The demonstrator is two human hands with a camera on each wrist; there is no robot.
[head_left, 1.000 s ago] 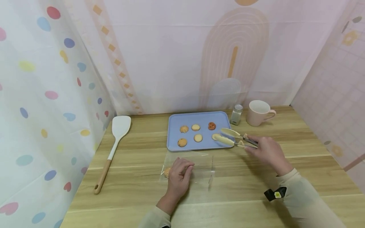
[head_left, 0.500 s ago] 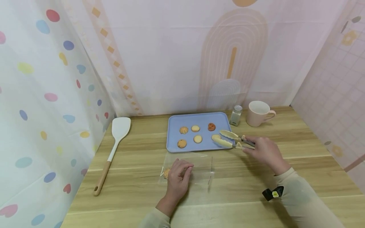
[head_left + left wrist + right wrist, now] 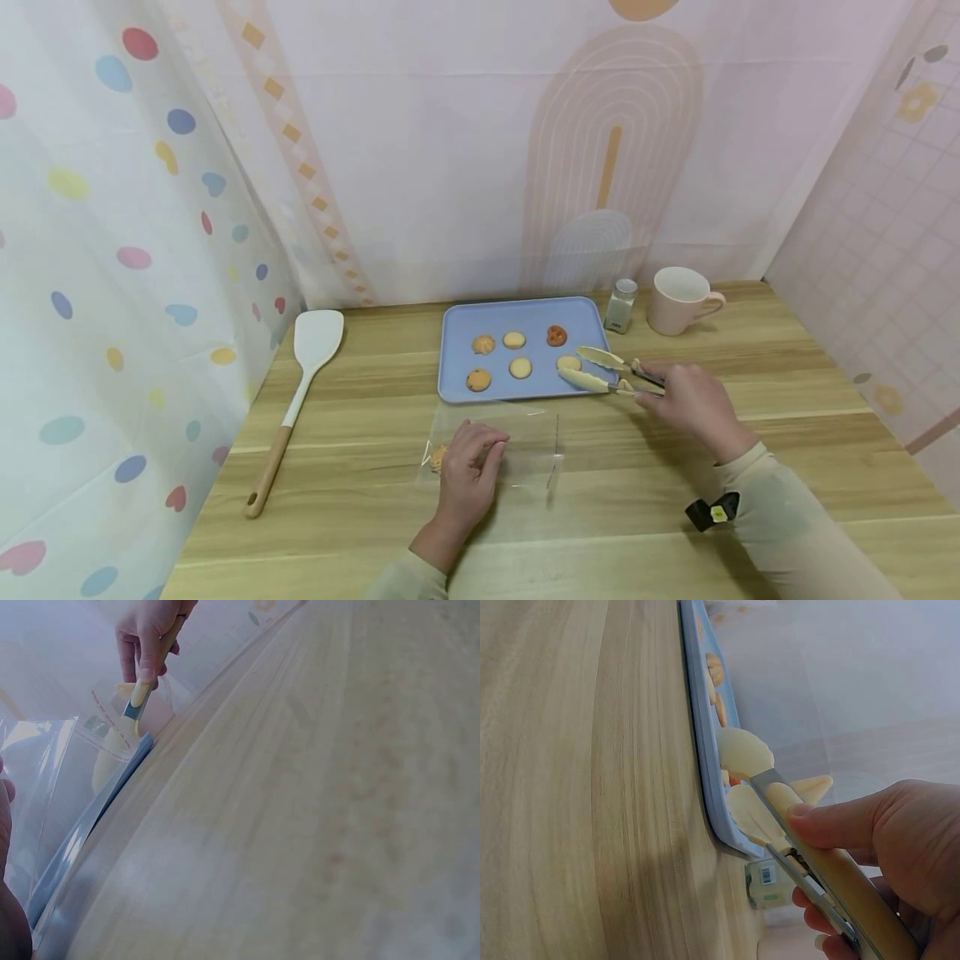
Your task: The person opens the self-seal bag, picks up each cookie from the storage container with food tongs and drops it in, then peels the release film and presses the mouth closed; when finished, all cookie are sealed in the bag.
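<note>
My right hand grips a pair of tongs with cream-coloured heads and metal arms. The heads are spread over the right end of a light-blue tray, on either side of a pale round cookie. In the right wrist view my thumb presses along the tongs' handle. On the tray lie several other cookies, including a reddish-brown one. My left hand pinches a clear plastic bag in front of the tray. At the bag's left end a cookie shows, partly hidden by that hand.
A white spatula with a wooden handle lies at the left. Behind the tray's right corner stand a small glass jar and a pink mug. Patterned curtains border the wooden table.
My right hand and the tongs have shifted slightly left and lower, so the near tong head sits just beside the pale cookie. The left hand stays on the bag.
</note>
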